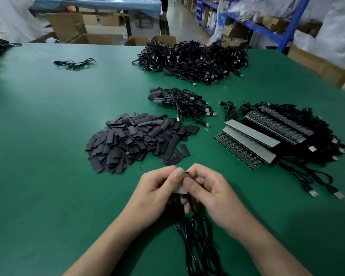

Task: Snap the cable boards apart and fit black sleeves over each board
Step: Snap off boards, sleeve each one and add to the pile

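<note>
Work surface: a green table mat (pixel 48 156) covers the bench from the near edge to the far edge. It appears smooth and flat. Beyond the far edge stand open cardboard boxes (pixel 68 24) on a pale floor. Behind them is a second table under a blue cover (pixel 98 5). Blue shelving (pixel 267 28) runs along the right side, loaded with cartons and bagged goods. White plastic sheeting hangs at far left and far right.

Item in hand: the cable board (pixel 181 189) is held at near centre, just above the mat. The left hand (pixel 157 188) and right hand (pixel 207 192) both pinch it, fingers curled, thumbs almost meeting on top. Only a small grey face and a dark upper end show; the rest is hidden by the fingers. Its black cables (pixel 195 246) trail down between the wrists toward the camera.

Stock on the mat:
- Black sleeves (pixel 135 140): a loose pile of flat, short pieces, just beyond the hands, left of centre.
- Unsnapped board panels (pixel 253 142): stacked in long strips to the right, some with the grey face up, on top of their cables and USB plugs.
- Sleeved cables (pixel 179 104): a small bundle behind the sleeve pile.
- Cable heap (pixel 193 60): large, tangled, near the far edge.
- A single loose cable (pixel 74 63) lies at far left, well apart from the rest.
</note>
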The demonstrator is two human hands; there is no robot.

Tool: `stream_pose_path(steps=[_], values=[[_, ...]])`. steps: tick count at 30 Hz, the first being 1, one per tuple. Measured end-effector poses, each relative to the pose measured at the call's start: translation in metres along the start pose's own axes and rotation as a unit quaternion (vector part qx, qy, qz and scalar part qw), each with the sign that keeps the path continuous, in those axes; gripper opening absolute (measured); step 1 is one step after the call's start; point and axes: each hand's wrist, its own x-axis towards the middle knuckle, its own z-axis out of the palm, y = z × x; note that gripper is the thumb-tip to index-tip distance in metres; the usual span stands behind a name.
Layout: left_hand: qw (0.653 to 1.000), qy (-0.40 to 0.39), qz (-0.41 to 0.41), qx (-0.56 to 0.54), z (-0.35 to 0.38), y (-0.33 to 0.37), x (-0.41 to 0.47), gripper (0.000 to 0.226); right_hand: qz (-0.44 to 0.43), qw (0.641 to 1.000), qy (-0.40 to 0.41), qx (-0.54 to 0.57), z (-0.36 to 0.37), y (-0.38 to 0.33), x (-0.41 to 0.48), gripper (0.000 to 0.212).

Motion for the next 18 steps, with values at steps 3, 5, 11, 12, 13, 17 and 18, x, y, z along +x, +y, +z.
stream_pose_path(steps=[3,5,11,12,13,17,18], values=[[1.000,-0.002,0.001,0.014,-0.0001,-0.0003,0.0004,0.045,-0.008,1.000,-0.009,0.009,0.0007,0.0004,-0.0003,0.024],[1.000,-0.001,-0.002,0.013,0.0006,-0.0004,-0.0003,0.044,-0.009,1.000,-0.010,0.007,0.0020,0.0025,-0.0004,0.025],[1.000,-0.014,-0.023,0.010,-0.0023,0.0026,-0.0015,0.048,-0.024,1.000,-0.012,-0.012,0.0050,0.0057,-0.0007,0.028],[0.999,-0.016,-0.026,0.017,-0.0024,0.0037,-0.0013,0.048,-0.023,1.000,-0.011,-0.015,0.0047,0.0064,-0.0005,0.028],[0.999,-0.016,-0.024,0.029,-0.0026,0.0045,-0.0010,0.047,-0.022,1.000,-0.007,-0.017,0.0046,0.0068,0.0003,0.027],[0.978,0.032,0.052,0.200,-0.0051,0.0051,-0.0021,0.038,-0.020,0.999,0.036,-0.010,0.0018,0.0047,0.0018,0.021],[0.965,0.049,0.064,0.250,-0.0060,0.0051,-0.0026,0.035,-0.018,0.999,0.044,-0.015,0.0004,0.0039,0.0011,0.022]])
